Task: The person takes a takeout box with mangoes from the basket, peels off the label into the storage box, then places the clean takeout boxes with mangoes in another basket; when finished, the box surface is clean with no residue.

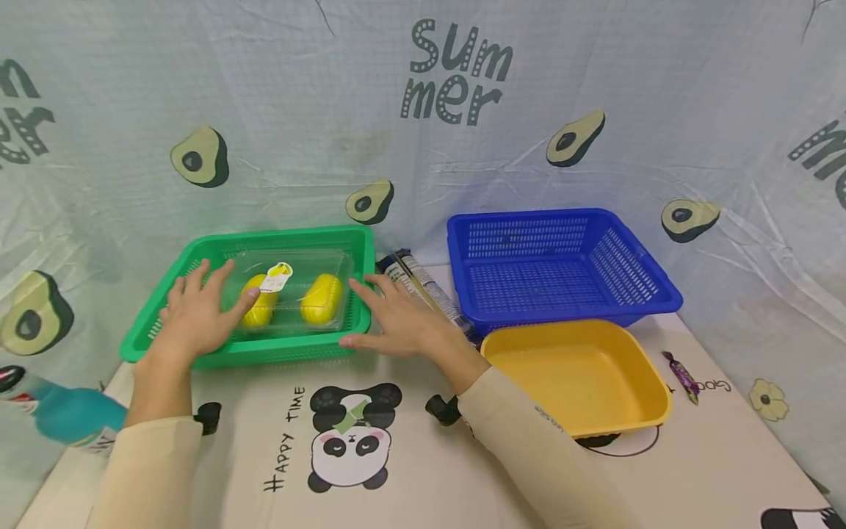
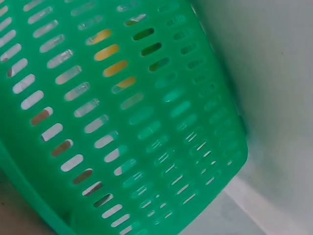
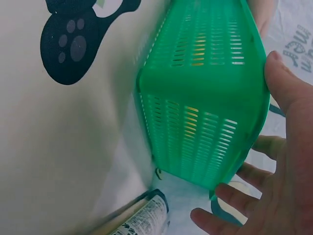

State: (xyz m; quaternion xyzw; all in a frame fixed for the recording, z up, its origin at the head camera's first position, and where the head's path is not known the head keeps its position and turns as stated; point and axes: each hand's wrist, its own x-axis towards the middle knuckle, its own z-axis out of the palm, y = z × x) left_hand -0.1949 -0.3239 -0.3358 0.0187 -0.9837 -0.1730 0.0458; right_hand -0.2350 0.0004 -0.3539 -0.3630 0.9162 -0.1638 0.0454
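A green basket (image 1: 284, 239) with slotted walls stands at the back left. In it lies a clear plastic box (image 1: 291, 321) with two yellow, rounded pieces (image 1: 322, 300) and a white-and-yellow label (image 1: 276, 278). My left hand (image 1: 198, 316) is spread over the basket's left front part, beside the box. My right hand (image 1: 403, 316) is at the basket's right end, fingers apart. In the right wrist view the thumb (image 3: 281, 73) meets the basket rim and the other fingers extend along its outside. The left wrist view is mostly basket wall (image 2: 142, 115), so the left fingers are hidden there.
A blue slotted basket (image 1: 529, 290) stands at the back right, with a yellow tray (image 1: 575, 375) before it. Long packages (image 1: 423, 283) lie between the baskets. A bottle of blue liquid (image 1: 79, 415) is at far left, a purple-wrapped candy (image 1: 681, 376) at right.
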